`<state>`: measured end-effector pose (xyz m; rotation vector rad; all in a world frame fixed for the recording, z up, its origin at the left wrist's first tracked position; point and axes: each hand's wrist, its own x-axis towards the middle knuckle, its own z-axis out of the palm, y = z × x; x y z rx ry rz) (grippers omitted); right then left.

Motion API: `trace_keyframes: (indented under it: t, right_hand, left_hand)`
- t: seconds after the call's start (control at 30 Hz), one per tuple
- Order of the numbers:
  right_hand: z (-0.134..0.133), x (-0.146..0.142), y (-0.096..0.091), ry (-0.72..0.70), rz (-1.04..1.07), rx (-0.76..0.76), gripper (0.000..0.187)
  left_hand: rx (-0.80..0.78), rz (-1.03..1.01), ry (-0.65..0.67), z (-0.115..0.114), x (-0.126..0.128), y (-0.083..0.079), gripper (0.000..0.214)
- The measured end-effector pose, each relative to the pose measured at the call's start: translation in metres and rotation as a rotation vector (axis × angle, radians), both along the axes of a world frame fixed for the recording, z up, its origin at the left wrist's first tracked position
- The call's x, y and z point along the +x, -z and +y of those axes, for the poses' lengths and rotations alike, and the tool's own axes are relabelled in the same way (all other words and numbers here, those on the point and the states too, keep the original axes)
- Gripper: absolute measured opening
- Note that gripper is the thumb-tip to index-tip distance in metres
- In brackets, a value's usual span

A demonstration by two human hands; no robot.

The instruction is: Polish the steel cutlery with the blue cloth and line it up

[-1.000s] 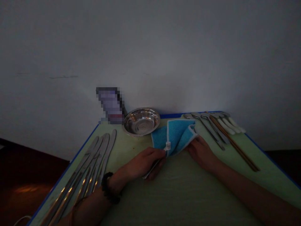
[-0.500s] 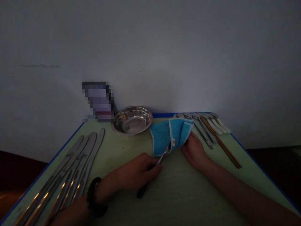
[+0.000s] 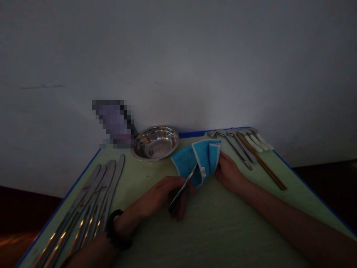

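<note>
A dark-handled metal utensil point(image 3: 181, 195) slants up from my left hand point(image 3: 174, 191), its handle lying across the fingers with the thumb side above. The utensil's far end disappears into a folded blue cloth point(image 3: 185, 158) with pale edging, so its kind cannot be made out. My right hand point(image 3: 230, 169) grips the cloth from its right side, with fingers partly hidden behind the fabric. A small pale tag point(image 3: 203, 171) shows on the cloth near the metal neck. Both hands are above the middle of the table.
Several table knives point(image 3: 96, 201) lie along the left side. At the back stands a steel bowl point(image 3: 156, 143), with a blurred-out phone-like object point(image 3: 115, 123) beside it. Metal spoons point(image 3: 237, 150), brown chopsticks point(image 3: 262, 162) and white-handled utensils point(image 3: 255, 143) lie at the right. The pale green table point(image 3: 223, 230) meets a grey wall.
My left hand has turned, so the handle now shows across the fingers instead of under the palm. The cloth and my right hand have shifted slightly left in view.
</note>
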<state>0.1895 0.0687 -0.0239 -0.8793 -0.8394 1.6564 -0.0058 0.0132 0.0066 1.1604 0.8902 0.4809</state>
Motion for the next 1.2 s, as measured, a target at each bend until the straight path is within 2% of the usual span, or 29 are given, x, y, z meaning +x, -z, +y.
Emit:
trace_keyframes:
  t: [0.1, 0.23, 0.37, 0.5, 0.7, 0.93, 1.03, 1.13, 1.2]
  right_hand:
    - [0.002, -0.002, -0.003, 0.085, 0.067, -0.054, 0.005]
    - [0.004, -0.001, -0.003, 0.145, 0.133, -0.101, 0.004]
    - [0.006, -0.001, -0.001, 0.149, 0.159, -0.130, 0.003]
    - [0.007, -0.001, -0.001, 0.121, 0.183, -0.153, 0.008]
    - [0.004, 0.000, -0.002, -0.048, 0.120, -0.091, 0.012]
    - [0.002, 0.001, 0.000, -0.031, 0.041, -0.038, 0.017]
    - [0.002, 0.002, -0.001, -0.044, 0.059, -0.031, 0.019]
    - [0.003, 0.005, -0.002, -0.129, 0.089, -0.035, 0.019]
    - [0.003, 0.006, -0.002, -0.195, 0.101, -0.020, 0.018]
  left_hand:
    - [-0.007, -0.115, 0.047, 0.003, -0.004, 0.002, 0.035]
    - [0.002, -0.157, 0.154, 0.004, -0.009, 0.001, 0.038]
    - [-0.001, -0.196, 0.267, 0.001, -0.012, -0.001, 0.050]
    - [-0.020, -0.194, 0.312, 0.000, -0.012, 0.001, 0.056]
    - [-0.062, -0.056, 0.316, 0.002, -0.012, 0.004, 0.033]
    - [0.018, -0.036, 0.296, 0.001, -0.011, -0.001, 0.017]
    - [0.061, -0.084, 0.223, 0.001, -0.009, -0.004, 0.031]
    - [0.043, -0.097, 0.160, 0.002, -0.007, -0.004, 0.051]
    - [0.030, -0.053, 0.131, 0.003, -0.006, -0.002, 0.048]
